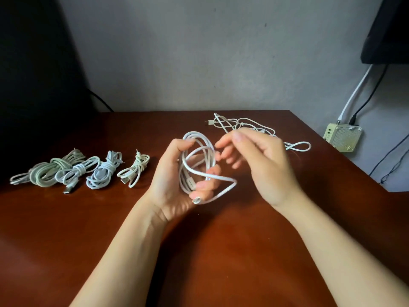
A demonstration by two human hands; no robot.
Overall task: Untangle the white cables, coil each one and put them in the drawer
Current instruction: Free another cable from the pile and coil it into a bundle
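Head view. A white cable coil is held upright in the left hand, above the wooden table. The thumb is hooked over the top of the loops and the fingers are curled round the lower part. A loose tail is seen bowing out to the right of the coil. A connector is seen at the bottom, by the little finger. The right hand is poised just beside the coil, fingers relaxed and part-spread, blurred; nothing is seen to be gripped by it. Four bundled cables are laid in a row on the table to the left. A loose tangle lies at the far right of the table, behind the right hand. No drawer is in view.

Risks, as judged: the coil is not yet bound, so the loops are likely to spring apart if the left grip is eased. If the tail is wrapped slackly, the bundle may come undone when set down. The tangle could be snagged and dragged by the right hand.
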